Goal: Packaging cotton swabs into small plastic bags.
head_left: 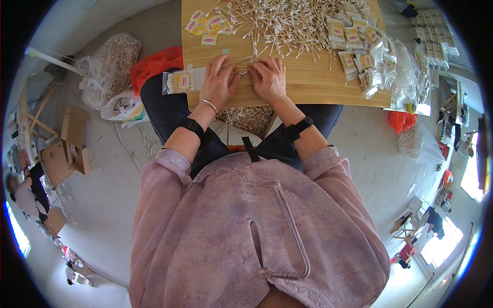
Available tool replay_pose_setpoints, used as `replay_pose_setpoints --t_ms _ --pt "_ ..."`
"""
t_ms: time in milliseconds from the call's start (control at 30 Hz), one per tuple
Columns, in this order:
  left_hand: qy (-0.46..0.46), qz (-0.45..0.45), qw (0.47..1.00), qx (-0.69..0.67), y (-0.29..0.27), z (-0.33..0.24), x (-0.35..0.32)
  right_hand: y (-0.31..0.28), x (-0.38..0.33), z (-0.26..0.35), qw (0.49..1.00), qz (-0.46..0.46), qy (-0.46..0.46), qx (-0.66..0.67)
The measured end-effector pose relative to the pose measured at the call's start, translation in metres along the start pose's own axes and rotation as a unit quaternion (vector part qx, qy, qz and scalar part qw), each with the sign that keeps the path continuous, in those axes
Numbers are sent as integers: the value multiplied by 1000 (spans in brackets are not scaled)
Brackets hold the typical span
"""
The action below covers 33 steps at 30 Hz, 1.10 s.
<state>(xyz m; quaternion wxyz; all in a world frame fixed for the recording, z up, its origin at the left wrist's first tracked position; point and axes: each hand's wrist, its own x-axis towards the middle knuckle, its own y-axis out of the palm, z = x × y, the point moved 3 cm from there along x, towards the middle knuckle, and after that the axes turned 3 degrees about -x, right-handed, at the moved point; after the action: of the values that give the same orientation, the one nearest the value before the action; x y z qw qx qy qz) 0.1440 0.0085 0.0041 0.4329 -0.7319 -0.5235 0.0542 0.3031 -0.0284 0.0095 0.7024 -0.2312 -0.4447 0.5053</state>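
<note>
At the table's near edge, my left hand (220, 82) and my right hand (268, 79) face each other with fingers bent. Between their fingertips lies a small bunch of cotton swabs (240, 65), gripped from both ends. Beside my left hand rests a clear plastic packet (178, 82) with a yellow label card and swabs in it. A large loose heap of cotton swabs (287, 23) spreads beyond my hands. Several yellow label cards (209, 37) lie at the far left of the table. Filled swab packets (353, 38) are piled at the right.
The wooden table (318, 87) ends just before my lap. Below its edge sits a container of swabs (246, 118). Bulging clear bags (120, 56) and a red bag (154, 66) stand at left. Cardboard boxes (72, 138) are on the floor farther left.
</note>
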Motion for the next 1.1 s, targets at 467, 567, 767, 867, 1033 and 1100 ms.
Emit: replay_pose_setpoints --t_ms 467,567,767,867,1033,1100 --pt "-54 -68 991 -104 -2 3 4 13 42 -9 993 65 0 -94" --pt "-37 -47 996 -72 -5 5 2 4 41 -9 994 71 16 -79" --pt "-22 -53 998 -35 1 4 4 5 39 -18 994 55 25 -94" --pt "-36 -54 997 -28 0 7 2 4 43 -8 996 33 15 -86" --pt "-53 -65 996 -33 -1 7 2 15 51 4 993 77 -39 -80" --pt "-63 -60 996 -37 -1 7 1 22 55 3 977 127 -39 -164"
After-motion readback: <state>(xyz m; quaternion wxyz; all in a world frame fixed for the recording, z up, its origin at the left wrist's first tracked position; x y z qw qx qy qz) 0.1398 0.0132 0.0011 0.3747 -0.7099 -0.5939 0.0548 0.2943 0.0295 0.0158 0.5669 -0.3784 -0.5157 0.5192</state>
